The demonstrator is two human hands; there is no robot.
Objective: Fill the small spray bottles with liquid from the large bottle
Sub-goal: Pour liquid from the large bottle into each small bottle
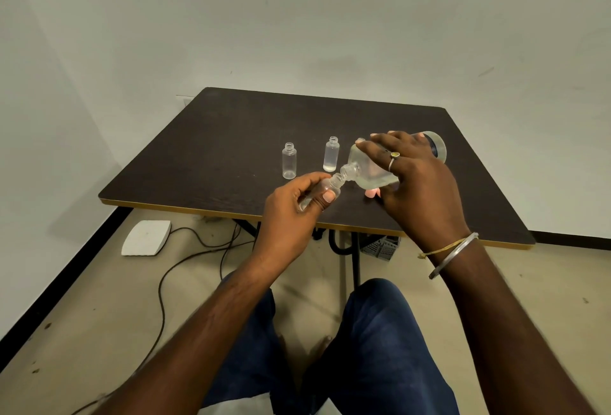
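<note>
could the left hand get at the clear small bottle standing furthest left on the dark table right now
Probably not yet: the left hand is full, holding a tilted small bottle. The clear small bottle stands near, unobstructed.

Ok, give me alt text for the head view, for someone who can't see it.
The right hand tips the large bottle, neck to neck, toward a small bottle held tilted in the left hand, above the near edge of a dark table. Two more open small bottles stand upright behind.
</note>
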